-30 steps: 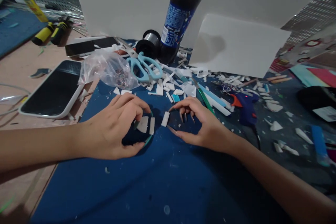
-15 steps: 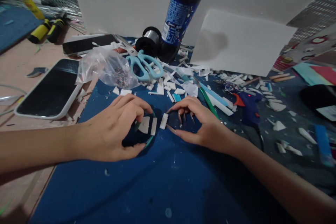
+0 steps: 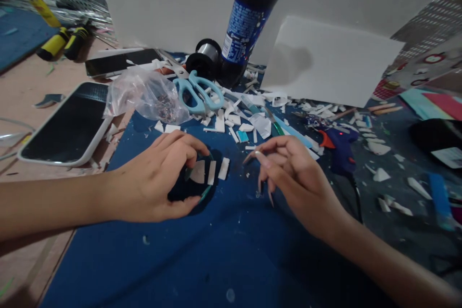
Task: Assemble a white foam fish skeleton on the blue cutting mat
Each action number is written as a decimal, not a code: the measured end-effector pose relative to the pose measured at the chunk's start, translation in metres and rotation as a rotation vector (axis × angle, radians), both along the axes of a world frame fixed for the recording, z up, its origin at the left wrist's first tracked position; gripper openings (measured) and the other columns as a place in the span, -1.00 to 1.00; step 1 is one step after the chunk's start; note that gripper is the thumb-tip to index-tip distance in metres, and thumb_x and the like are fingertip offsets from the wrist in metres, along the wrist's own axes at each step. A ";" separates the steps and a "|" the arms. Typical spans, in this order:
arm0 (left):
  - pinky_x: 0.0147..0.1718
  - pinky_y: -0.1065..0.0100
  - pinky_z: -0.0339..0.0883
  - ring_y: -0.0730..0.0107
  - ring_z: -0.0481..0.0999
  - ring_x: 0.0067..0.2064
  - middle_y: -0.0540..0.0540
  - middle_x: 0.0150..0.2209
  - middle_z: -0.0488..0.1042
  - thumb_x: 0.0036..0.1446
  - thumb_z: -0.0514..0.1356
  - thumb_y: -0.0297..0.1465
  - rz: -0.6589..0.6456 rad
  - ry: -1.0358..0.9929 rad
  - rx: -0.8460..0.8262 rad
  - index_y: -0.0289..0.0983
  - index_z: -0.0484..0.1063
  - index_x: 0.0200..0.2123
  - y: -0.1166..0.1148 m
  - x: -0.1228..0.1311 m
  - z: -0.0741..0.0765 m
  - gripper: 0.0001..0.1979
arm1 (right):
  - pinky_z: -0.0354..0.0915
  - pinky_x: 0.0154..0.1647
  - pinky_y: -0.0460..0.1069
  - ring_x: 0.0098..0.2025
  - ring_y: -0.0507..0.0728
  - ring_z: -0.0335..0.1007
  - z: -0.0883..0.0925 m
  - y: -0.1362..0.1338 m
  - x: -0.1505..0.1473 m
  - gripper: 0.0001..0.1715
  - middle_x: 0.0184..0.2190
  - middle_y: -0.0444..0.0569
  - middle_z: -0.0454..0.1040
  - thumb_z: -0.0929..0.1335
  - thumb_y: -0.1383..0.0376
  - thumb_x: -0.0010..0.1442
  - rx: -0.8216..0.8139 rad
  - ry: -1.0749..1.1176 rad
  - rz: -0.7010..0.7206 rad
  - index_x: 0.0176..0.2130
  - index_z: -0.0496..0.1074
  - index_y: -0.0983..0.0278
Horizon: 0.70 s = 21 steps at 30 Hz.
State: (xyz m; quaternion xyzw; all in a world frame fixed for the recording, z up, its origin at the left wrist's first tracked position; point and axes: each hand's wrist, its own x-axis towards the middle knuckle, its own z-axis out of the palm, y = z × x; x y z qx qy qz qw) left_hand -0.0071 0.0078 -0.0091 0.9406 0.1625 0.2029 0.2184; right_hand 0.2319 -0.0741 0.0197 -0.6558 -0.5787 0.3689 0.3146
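Observation:
My left hand (image 3: 159, 180) rests on the blue board (image 3: 202, 260), its thumb and fingertips gripping a thin green ring (image 3: 206, 194). Inside the curve lies a white, roughly trapezoid foam-like piece (image 3: 198, 172), with a narrow white strip (image 3: 211, 172) close to the ring's right edge. A second short white strip (image 3: 224, 168) lies just right of it, apart from both hands. My right hand (image 3: 292, 180) hovers over the board further right, fingers loosely apart and nothing visible in them. Part of the ring is hidden by my left hand.
Behind are blue-handled scissors (image 3: 200, 94), a plastic bag (image 3: 142, 94), many white scraps (image 3: 234, 119), a wire spool (image 3: 205, 57) and a dark drink bottle (image 3: 245, 29). A phone (image 3: 68, 122) lies left; a blue glue gun (image 3: 339, 149) lies right.
My right hand has let go of the short white strip and drawn back to the right. That strip now lies on the board, slightly tilted. My left hand has stayed in place.

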 end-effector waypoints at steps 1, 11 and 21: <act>-0.18 0.03 0.28 0.08 0.31 -0.05 -0.33 -0.04 0.31 0.16 0.13 -0.34 -0.001 -0.002 0.004 -0.24 0.02 -0.27 0.000 0.000 0.000 -0.73 | 0.27 -0.69 -0.10 -0.67 0.00 0.26 0.002 -0.005 -0.005 -0.77 -0.63 -0.22 0.28 0.19 0.10 0.32 -0.091 0.045 -0.042 -0.20 0.18 0.22; -0.19 0.04 0.27 0.04 0.32 -0.03 -0.32 -0.07 0.31 0.16 0.14 -0.35 -0.003 -0.012 0.057 -0.26 0.04 -0.25 0.000 0.001 0.001 -0.74 | 0.13 -0.77 -0.17 -0.80 -0.08 0.05 0.011 -0.012 -0.020 -0.64 -0.76 -0.30 0.20 0.19 0.00 0.30 -0.418 0.309 -0.087 -0.29 0.23 0.23; -0.16 0.03 0.28 0.05 0.34 -0.04 -0.33 -0.06 0.33 0.14 0.17 -0.36 0.004 -0.041 0.100 -0.26 0.07 -0.25 -0.002 0.000 -0.001 -0.73 | 0.13 -0.74 -0.12 -0.78 -0.12 0.07 0.016 -0.013 -0.028 -0.67 -0.50 -0.12 0.50 0.32 0.07 0.22 -0.492 0.479 -0.061 -0.24 0.18 0.25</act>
